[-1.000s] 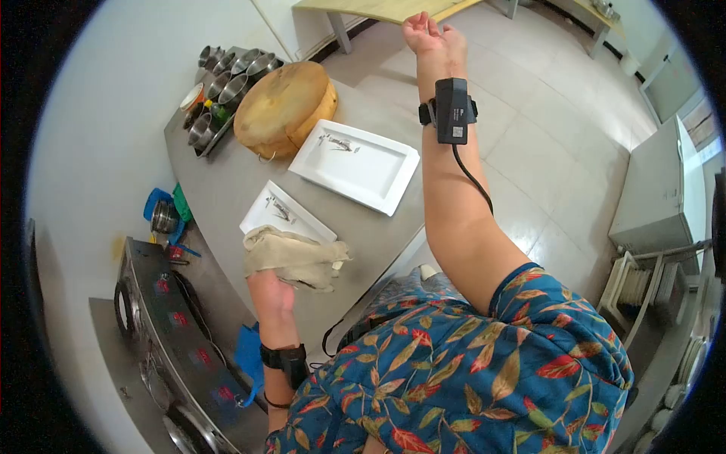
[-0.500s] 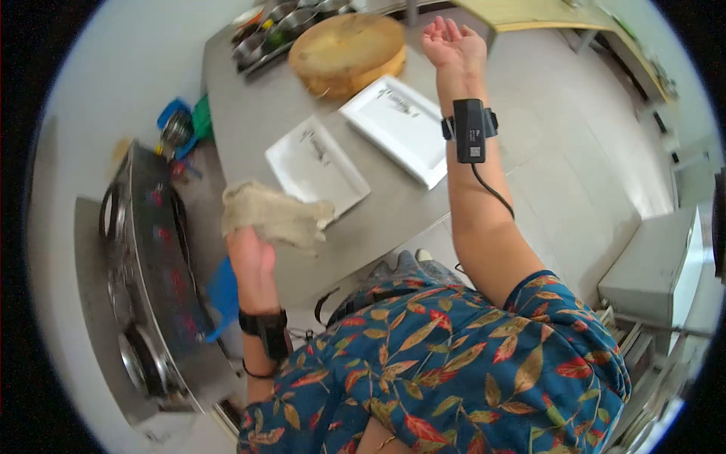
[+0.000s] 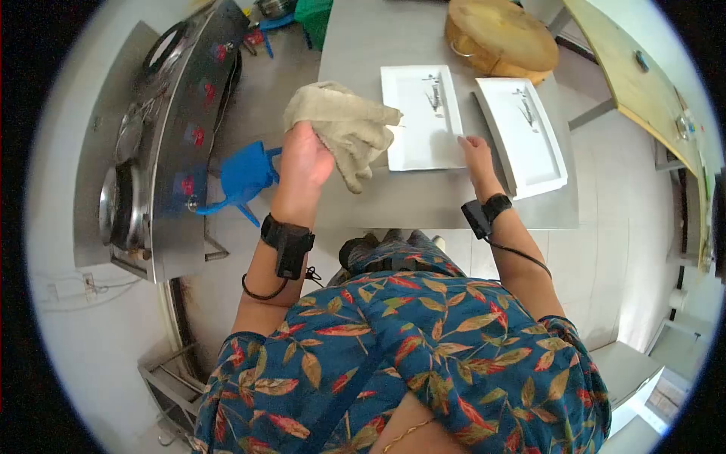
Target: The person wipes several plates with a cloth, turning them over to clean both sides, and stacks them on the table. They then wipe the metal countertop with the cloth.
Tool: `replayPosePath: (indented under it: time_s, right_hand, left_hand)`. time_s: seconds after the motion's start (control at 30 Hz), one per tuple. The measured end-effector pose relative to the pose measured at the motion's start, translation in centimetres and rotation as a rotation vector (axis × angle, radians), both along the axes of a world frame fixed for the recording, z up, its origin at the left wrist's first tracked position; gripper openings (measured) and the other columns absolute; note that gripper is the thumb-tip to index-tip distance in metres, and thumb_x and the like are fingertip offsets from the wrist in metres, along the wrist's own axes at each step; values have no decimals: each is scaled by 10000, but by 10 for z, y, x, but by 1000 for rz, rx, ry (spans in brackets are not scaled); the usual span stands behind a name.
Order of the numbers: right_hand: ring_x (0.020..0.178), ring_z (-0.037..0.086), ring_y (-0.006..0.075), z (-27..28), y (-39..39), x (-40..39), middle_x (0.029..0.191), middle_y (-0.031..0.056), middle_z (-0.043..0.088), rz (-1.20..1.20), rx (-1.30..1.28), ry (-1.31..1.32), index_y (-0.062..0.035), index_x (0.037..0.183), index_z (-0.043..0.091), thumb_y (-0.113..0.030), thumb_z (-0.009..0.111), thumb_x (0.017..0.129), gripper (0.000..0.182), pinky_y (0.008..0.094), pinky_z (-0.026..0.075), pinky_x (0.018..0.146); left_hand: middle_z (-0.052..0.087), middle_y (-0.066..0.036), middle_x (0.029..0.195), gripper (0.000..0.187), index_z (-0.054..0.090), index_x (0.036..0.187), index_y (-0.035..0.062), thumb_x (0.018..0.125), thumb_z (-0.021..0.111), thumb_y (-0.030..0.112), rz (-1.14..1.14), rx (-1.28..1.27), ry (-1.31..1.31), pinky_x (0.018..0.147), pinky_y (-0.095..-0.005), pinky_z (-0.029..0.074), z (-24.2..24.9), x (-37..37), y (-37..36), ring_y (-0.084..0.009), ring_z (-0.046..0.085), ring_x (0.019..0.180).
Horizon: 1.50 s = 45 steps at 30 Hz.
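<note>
My left hand [image 3: 306,159] is closed on a crumpled beige cloth [image 3: 340,117], which hangs over the left side of a white rectangular plate [image 3: 412,147]. The cloth hides most of those fingers. At the plate's right rim, near its front corner, my right hand [image 3: 478,160] has its fingers closed on the edge. This plate lies on the steel table [image 3: 363,200] and bears a dark printed design. A second white rectangular plate [image 3: 538,166] with a similar design lies to the right of my right hand.
A thick round wooden chopping block [image 3: 503,38] stands on the table behind the plates. To the left are a steel stove [image 3: 178,144] and a blue plastic stool [image 3: 246,178]. A pale wooden table [image 3: 643,83] is at the far right.
The view has turned. My right hand has come down from an open, raised position to the left plate's rim. My left hand still holds the cloth, now raised higher beside that plate.
</note>
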State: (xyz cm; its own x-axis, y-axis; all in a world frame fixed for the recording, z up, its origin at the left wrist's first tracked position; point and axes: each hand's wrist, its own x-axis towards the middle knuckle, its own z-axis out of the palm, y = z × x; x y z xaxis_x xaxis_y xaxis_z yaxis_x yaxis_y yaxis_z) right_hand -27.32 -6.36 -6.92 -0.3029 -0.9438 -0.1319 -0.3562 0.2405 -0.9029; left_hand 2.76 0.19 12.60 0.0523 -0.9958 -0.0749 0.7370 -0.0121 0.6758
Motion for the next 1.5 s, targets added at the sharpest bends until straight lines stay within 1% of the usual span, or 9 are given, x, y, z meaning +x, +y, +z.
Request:
replayPosePath:
  time_s: [0.3, 0.5, 0.7, 0.83, 0.93, 1.07, 1.17, 1.4, 1.5]
  right_hand:
    - [954, 490, 394, -6, 4, 9, 1034, 269, 496, 200, -99, 553, 64, 1011, 527, -233, 635, 724, 426, 425, 411, 838]
    - [974, 485, 388, 7, 7, 6, 1052, 230, 476, 193, -125, 723, 4, 1066, 520, -227, 614, 741, 410, 418, 412, 851]
    - [979, 497, 366, 32, 9, 6, 1052, 214, 491, 226, -111, 781, 24, 1007, 530, -207, 623, 732, 370, 402, 420, 852]
    - [944, 522, 363, 31, 2, -5, 987, 220, 533, 237, -59, 666, 44, 968, 523, -201, 636, 721, 366, 391, 428, 825]
    - [917, 535, 361, 37, 0, -10, 953, 225, 552, 219, 8, 523, 49, 946, 516, -179, 634, 717, 343, 385, 431, 804]
    - [892, 543, 335, 32, 4, -18, 940, 216, 556, 209, 12, 400, 43, 958, 494, -135, 613, 723, 317, 370, 431, 791]
    - [877, 544, 299, 43, 8, -20, 934, 196, 556, 233, 20, 362, 37, 983, 479, -119, 600, 729, 322, 349, 428, 792]
    - [878, 544, 244, 19, 0, -43, 957, 155, 569, 286, -86, 52, 45, 1034, 479, -106, 579, 743, 342, 313, 421, 795]
    - [873, 546, 219, 16, 0, -58, 957, 132, 576, 347, 71, -61, 49, 1098, 467, -85, 556, 756, 378, 306, 425, 791]
  left_hand:
    - [524, -115, 1073, 241, 479, 1087, 4, 907, 406, 148, -70, -109, 106, 868, -381, 438, -15, 4, -21, -230, 514, 1006]
    - [521, -133, 1098, 249, 487, 1073, -17, 854, 383, 41, -7, -43, 59, 892, -396, 430, 2, -14, -50, -258, 515, 1019]
    - [560, -131, 924, 175, 525, 951, -25, 801, 439, 6, 10, -26, 0, 679, -424, 514, 32, -36, -65, -262, 581, 822]
    - [531, -147, 1020, 187, 487, 995, -50, 833, 426, 21, -22, -13, 10, 767, -429, 491, 49, -42, -78, -276, 553, 911]
    - [553, -126, 947, 159, 518, 949, -34, 820, 448, 29, -6, -73, -93, 719, -405, 494, 46, -54, -95, -241, 563, 844]
    - [562, -68, 755, 115, 581, 801, -14, 748, 488, 29, 137, -195, -471, 593, -343, 451, 58, -77, -99, -165, 543, 704]
    - [568, -81, 768, 142, 582, 800, -43, 731, 511, 58, 89, -114, -696, 583, -335, 441, 74, -86, -93, -164, 538, 704]
    - [576, -112, 807, 212, 581, 842, -81, 732, 540, 96, 13, -122, -757, 607, -342, 441, 83, -103, -98, -180, 541, 707]
    - [579, -107, 806, 202, 580, 827, -77, 736, 543, 100, -9, -120, -682, 604, -338, 441, 77, -109, -109, -183, 544, 709]
